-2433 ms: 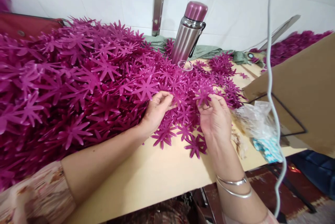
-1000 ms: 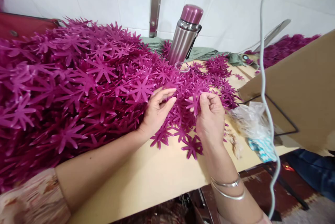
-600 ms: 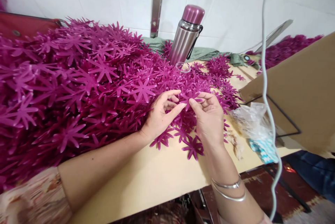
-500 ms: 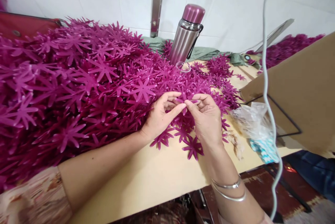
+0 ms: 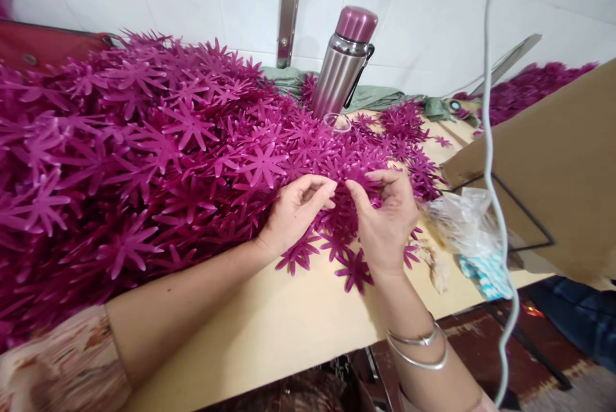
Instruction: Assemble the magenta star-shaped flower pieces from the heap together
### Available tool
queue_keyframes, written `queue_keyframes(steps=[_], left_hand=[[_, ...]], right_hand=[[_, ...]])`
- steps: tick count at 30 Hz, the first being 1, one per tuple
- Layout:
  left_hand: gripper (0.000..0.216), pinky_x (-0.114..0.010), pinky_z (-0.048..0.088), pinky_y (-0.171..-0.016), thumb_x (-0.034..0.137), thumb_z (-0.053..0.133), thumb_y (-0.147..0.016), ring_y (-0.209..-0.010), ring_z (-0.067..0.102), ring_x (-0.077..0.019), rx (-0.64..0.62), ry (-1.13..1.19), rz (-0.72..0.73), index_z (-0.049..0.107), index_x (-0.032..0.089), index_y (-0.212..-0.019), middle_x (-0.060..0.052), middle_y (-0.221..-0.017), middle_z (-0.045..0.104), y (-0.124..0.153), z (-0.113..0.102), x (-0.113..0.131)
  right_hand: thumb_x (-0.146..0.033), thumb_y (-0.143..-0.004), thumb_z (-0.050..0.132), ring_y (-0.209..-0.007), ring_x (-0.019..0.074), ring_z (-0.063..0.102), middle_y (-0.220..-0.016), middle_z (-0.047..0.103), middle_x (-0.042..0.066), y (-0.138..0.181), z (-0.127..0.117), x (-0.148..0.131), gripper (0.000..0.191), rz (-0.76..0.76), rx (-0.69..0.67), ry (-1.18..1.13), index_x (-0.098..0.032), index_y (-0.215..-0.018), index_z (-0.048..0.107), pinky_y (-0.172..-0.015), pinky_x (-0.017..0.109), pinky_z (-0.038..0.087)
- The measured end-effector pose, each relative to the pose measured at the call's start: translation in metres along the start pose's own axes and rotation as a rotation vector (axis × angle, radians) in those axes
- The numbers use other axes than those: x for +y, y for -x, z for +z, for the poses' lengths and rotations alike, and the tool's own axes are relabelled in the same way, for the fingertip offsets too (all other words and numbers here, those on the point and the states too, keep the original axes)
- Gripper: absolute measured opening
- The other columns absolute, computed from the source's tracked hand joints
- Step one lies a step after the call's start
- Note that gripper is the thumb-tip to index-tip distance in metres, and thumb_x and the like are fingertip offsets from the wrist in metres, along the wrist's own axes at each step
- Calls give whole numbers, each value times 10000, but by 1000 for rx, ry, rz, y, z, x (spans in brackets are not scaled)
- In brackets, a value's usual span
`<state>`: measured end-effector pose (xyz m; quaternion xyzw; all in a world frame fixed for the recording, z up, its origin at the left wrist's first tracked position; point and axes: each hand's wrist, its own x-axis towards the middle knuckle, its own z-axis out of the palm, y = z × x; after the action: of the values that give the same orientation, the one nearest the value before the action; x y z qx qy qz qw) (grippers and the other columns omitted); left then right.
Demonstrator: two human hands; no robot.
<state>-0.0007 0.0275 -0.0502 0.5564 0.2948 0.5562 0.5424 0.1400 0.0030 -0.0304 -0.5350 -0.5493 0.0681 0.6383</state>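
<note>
Magenta star-shaped plastic flower pieces (image 5: 262, 165) lie in a large heap across the table. At the heap's front right edge is my left hand (image 5: 293, 210), its thumb and fingertips pinched together; whatever they may hold is too small or hidden to make out. A short gap to the right, my right hand (image 5: 387, 213) has its thumb and forefinger apart, and no piece shows between them. Below and between the hands, a loose flower piece (image 5: 355, 271) rests flat on the tabletop.
Behind the heap stands a steel thermos flask (image 5: 339, 65) with a purple lid, a clear ring (image 5: 337, 122) by its base. On the right are a cardboard box (image 5: 553, 162), a crumpled plastic bag (image 5: 464, 219) and a hanging white cable (image 5: 488, 110). The table edge (image 5: 298, 367) runs along the front.
Both hands were together on one flower piece; now they are apart, and that piece no longer shows between them. My right hand has moved slightly right and its fingers have spread.
</note>
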Motion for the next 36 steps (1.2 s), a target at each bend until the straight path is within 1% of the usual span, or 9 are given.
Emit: queue_keyframes(steps=[2,4,7,12,14,19,24,31,36], left_hand=[[280,-297,592,-877,418,716,-927,-876,733,-155,-50,107,-52,726,178,-1072,-54,-1005,771,0,2,0],[298,-315,570,-977,407,748,-903,-1007,728,-178,-31,129,-45,746,171,-1085,-70,-1094,781,-3,2,-2],[279,-319,549,-1020,393,756,-897,-1131,696,-201,66,124,-67,776,175,-1070,-76,-1178,774,-8,-2,-9],[303,-303,606,-897,381,784,-868,-1126,698,-195,111,291,-175,761,218,-1122,-60,-1296,728,-12,-7,-15],[312,-290,609,-886,371,793,-862,-1058,711,-168,76,292,-180,755,228,-1136,-46,-1231,743,-11,-6,-14],[358,-294,604,-887,344,855,-802,-843,715,-119,12,306,-210,726,203,-1105,0,-903,751,-9,-4,-11],[391,-270,591,-879,301,886,-750,-847,709,-101,-2,335,-204,716,202,-1088,9,-949,752,-10,-4,-12],[285,-267,584,-817,247,881,-730,-800,701,-109,55,249,-143,722,180,-956,-3,-901,758,-11,-5,-13],[283,-302,600,-829,291,873,-740,-789,704,-124,48,240,-144,736,185,-963,-6,-886,763,-12,-6,-14]], right_hand=[[-248,-905,741,-898,208,660,-929,715,12,2,0,0,69,-165,-100,127,-260,-943,684,-890,386,503],[-227,-909,727,-939,235,677,-958,749,27,3,1,0,49,-274,-247,171,-268,-933,712,-920,428,502],[-271,-874,782,-1015,262,690,-1041,774,42,5,2,-2,124,-272,-345,140,-276,-985,728,-964,460,514],[-314,-893,773,-1016,240,701,-1063,764,47,3,1,-4,184,-111,-296,61,-268,-1062,719,-964,422,537],[-274,-878,781,-997,238,691,-1033,749,46,2,1,-2,161,-120,-257,102,-258,-1025,719,-947,412,538],[-207,-901,723,-919,227,673,-933,726,37,1,0,1,45,-159,-229,158,-250,-908,715,-889,393,534],[-221,-937,683,-878,208,663,-895,719,24,1,-1,0,67,-125,-227,136,-244,-879,708,-853,359,520],[-237,-931,672,-807,193,648,-849,714,13,0,0,0,78,-26,-234,119,-239,-860,706,-802,337,515],[-307,-915,711,-791,185,669,-894,752,23,2,2,4,88,105,-287,-24,-228,-943,738,-789,328,533]])
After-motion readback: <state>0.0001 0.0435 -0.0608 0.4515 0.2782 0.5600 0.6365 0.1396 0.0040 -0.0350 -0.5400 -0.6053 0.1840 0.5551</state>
